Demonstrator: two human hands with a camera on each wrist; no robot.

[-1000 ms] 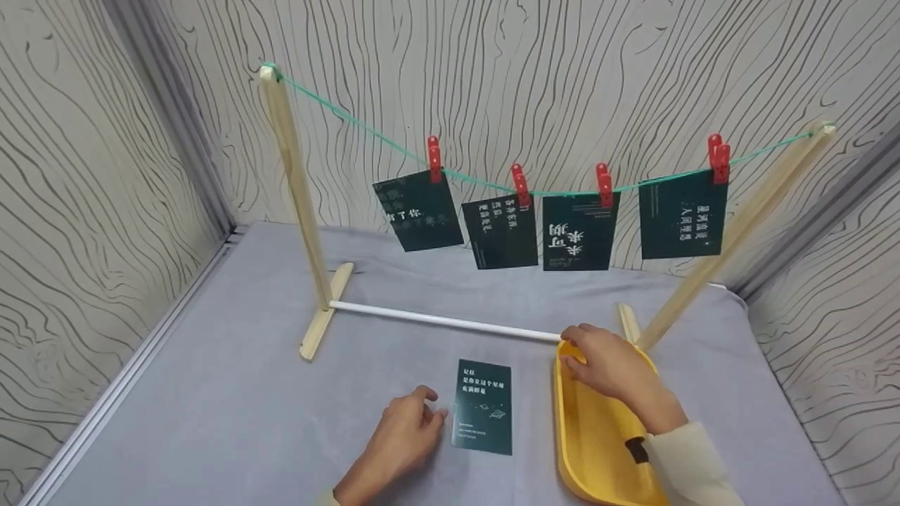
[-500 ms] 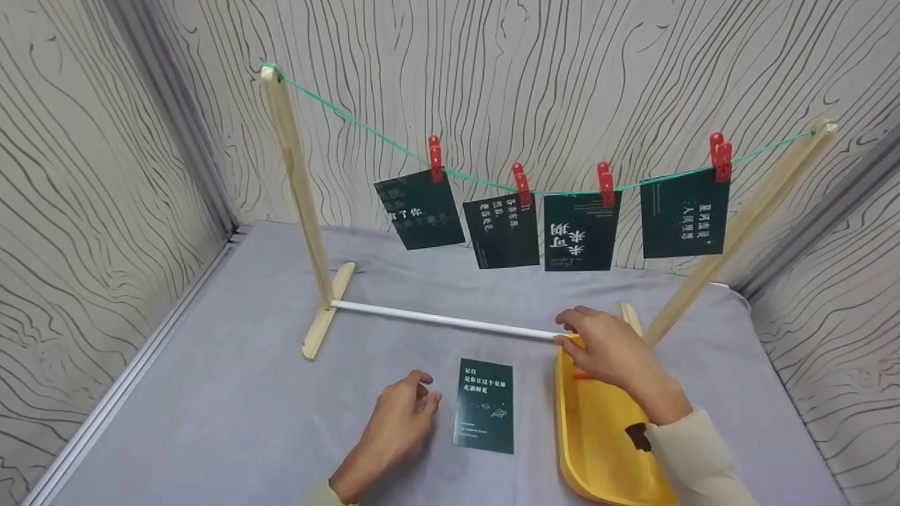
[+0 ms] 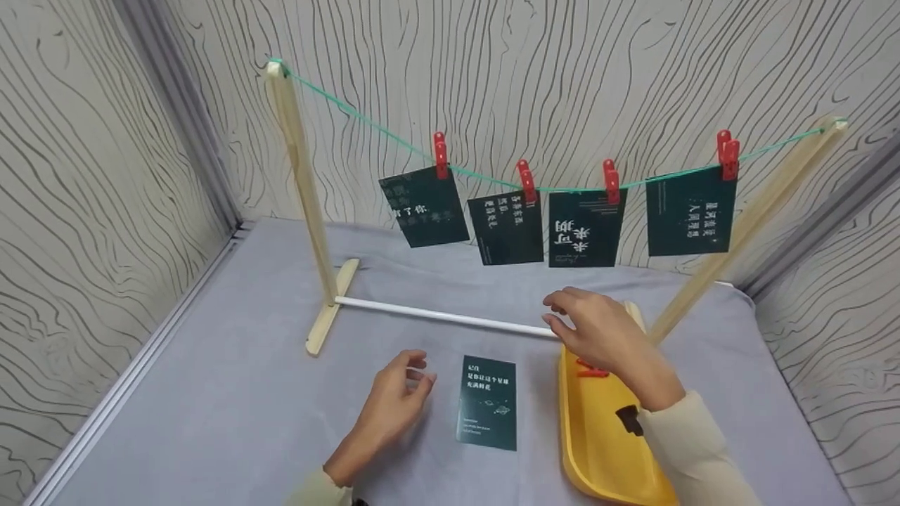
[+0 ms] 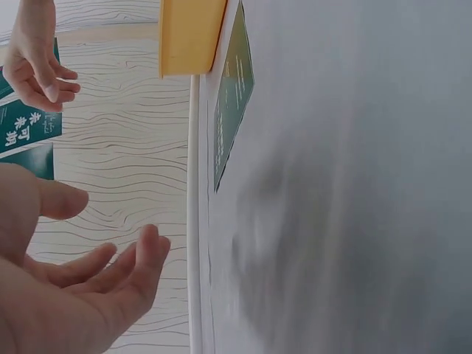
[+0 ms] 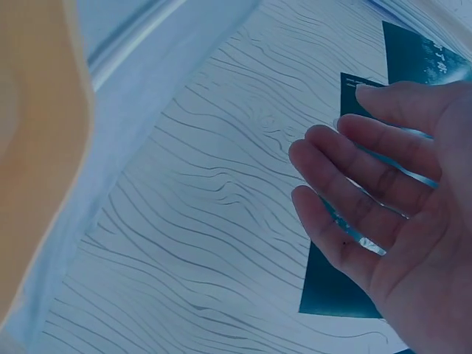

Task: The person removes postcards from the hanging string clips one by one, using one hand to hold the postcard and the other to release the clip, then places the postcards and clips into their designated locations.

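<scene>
My right hand [image 3: 608, 341] hovers over the far end of a yellow tray [image 3: 573, 464], fingers loosely bent. In the right wrist view its palm [image 5: 420, 236] holds nothing. Red clothespins [image 3: 593, 369] lie inside the tray, partly covered by that hand. A dark green printed card [image 3: 487, 404] lies flat on the cloth, between the tray and my left hand [image 3: 394, 397]. The left hand is relaxed, thumb and fingers apart, just left of the card and not touching it; the left wrist view also shows its fingers [image 4: 140, 273] with nothing between them.
Behind stands a wooden frame with a left post [image 3: 302, 183], a right post [image 3: 752, 225] and a white bottom rod [image 3: 450, 318]. Several green cards [image 3: 506, 228] hang from its sagging green string [image 3: 358, 112] by red clothespins [image 3: 441, 156]. Patterned panels [image 3: 492, 63] enclose the table.
My right hand has lifted from the tray's far rim, holding nothing, and red clothespins now show in the tray. My left hand has drawn slightly away from the flat card.
</scene>
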